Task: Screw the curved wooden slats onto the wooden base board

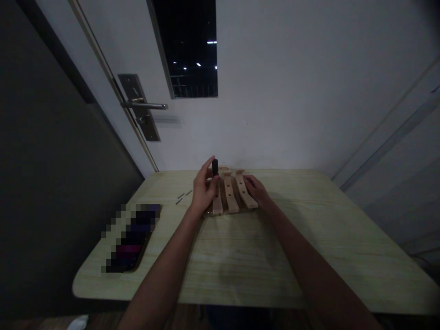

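Note:
My left hand [205, 190] is closed, its thumb and fingers around a short, upright black handle [215, 167]. The handle stands over the left of three pale wooden strips [217, 205]; its lower end is hidden by my fingers. The middle strip [229, 195] and the right strip [244, 190] have dark round holes and a raised lip at the far end. Under the strips lies a brown base [235, 187], partly covered. My right hand [257, 189] grips the assembly's right side beside the right strip, with some fingertips hidden.
Several thin dark screw-like pieces [184, 197] lie left of my left hand. A phone [144, 243], partly pixelated, rests at the table's left. The pale wooden table [227, 256] meets a white door with a metal handle [147, 106] and dark window [192, 50].

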The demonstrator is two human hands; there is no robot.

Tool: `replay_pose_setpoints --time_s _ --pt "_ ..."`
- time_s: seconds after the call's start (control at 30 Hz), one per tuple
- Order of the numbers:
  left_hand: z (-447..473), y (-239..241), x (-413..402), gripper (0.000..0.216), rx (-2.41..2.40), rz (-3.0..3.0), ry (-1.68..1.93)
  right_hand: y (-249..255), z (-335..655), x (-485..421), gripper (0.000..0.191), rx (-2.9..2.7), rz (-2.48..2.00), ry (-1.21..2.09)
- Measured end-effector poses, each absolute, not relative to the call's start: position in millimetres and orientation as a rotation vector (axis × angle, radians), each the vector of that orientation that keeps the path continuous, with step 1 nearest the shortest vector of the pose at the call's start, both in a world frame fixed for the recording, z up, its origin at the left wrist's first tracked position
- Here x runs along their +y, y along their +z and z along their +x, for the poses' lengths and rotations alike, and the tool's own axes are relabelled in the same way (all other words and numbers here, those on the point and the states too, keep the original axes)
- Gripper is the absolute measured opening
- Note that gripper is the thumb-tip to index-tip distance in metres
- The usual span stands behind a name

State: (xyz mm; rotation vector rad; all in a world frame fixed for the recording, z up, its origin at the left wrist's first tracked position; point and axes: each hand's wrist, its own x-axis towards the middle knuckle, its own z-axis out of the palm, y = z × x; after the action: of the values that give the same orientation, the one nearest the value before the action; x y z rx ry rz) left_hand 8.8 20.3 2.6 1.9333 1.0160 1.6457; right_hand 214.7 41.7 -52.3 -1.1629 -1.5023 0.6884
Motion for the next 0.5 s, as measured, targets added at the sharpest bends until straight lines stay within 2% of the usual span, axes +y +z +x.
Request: replay_pose_setpoints --time_s 0.5 --pt "10.7 1.0 23.0 0.051 1.067 1.878 1.68 -51.7 213.7 41.8 0.031 -1.498 -1.175 0.696"
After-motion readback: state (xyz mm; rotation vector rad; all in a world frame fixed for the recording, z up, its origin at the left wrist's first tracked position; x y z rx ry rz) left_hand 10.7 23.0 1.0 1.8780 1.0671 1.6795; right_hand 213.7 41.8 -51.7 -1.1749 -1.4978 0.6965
